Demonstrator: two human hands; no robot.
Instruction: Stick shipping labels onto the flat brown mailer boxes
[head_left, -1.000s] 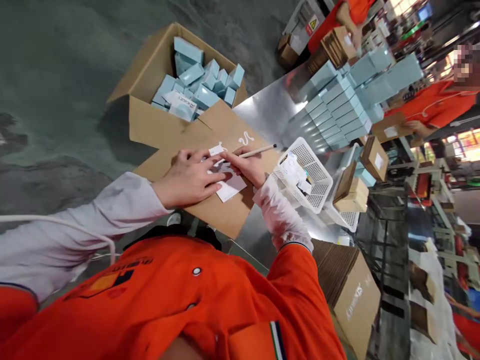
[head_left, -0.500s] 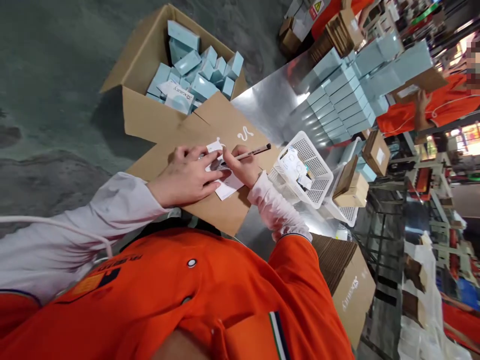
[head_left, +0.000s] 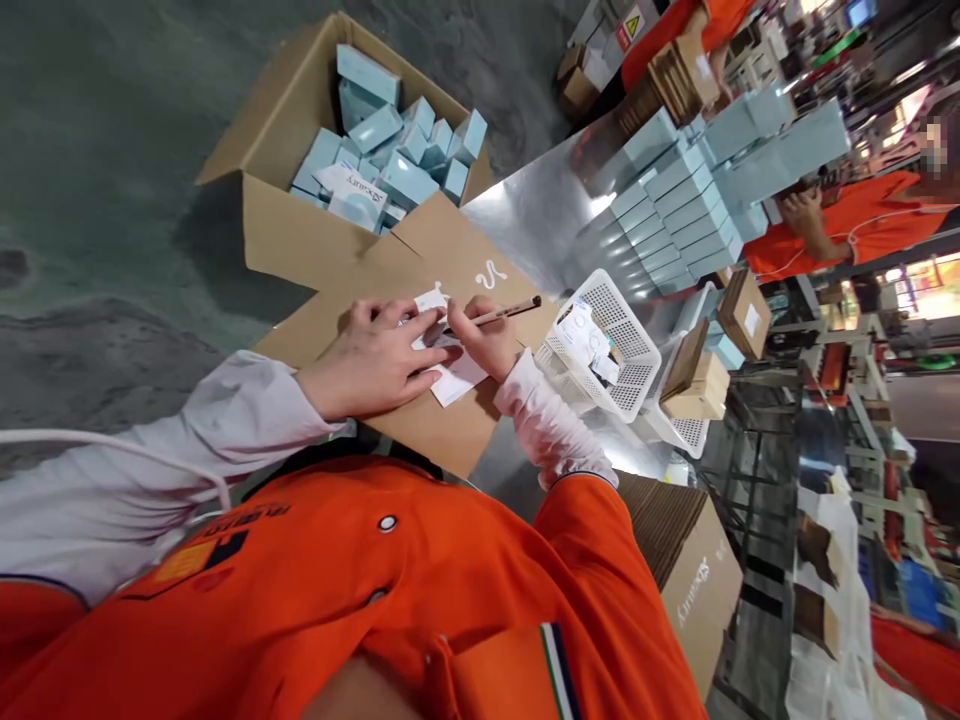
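Right hand (head_left: 484, 340) has shifted slightly, pen (head_left: 506, 313) now angled a bit lower, clenched between thumb and fingers, tip hidden at a white paper cutout (head_left: 431, 298). Left hand (head_left: 367, 365) lies flat and open, pressing on the paper, grasping nothing. Paper sits on a flattened cardboard sheet (head_left: 480, 250) with a white printed squiggle (head_left: 491, 273), just beside an open carton (head_left: 289, 225) full of pale blue boxes (head_left: 390, 170). White plastic basket (head_left: 630, 340) holding leaflets (head_left: 581, 335) sits near the right hand on a steel table (head_left: 540, 215), stacked pale blue boxes (head_left: 675, 205) beyond. Co-worker's hand (head_left: 802, 215) shows at upper right.
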